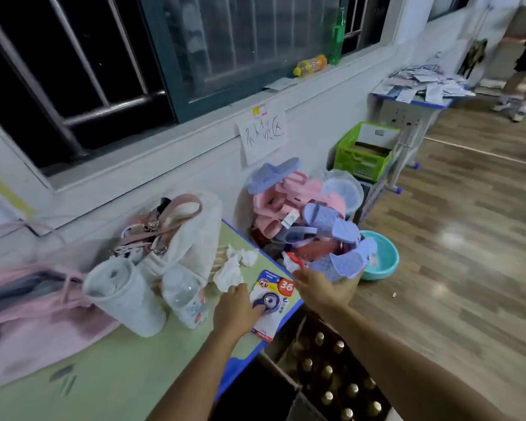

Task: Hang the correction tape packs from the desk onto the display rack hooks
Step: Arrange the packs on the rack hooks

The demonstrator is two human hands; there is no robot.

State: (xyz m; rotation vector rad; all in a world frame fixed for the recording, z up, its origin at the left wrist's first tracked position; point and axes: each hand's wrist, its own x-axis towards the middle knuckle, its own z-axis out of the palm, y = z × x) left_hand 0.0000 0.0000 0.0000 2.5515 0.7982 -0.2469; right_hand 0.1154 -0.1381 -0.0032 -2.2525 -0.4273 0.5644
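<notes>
**One pack in view, none hung yet**

We see one correction tape pack (272,302) flat at the desk's (119,375) right edge. Left hand (236,311) presses its fingers on it; right hand (315,288) hangs relaxed, empty, beside it. No rack visible.

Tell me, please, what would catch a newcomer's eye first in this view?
Probably the correction tape pack with its red 36 badge, lying at the green desk's right edge, the left hand resting on it and the right hand just beyond. Behind it rises a heap of pink and lilac slippers against the wall, with a teal basin on the floor beside.
</notes>
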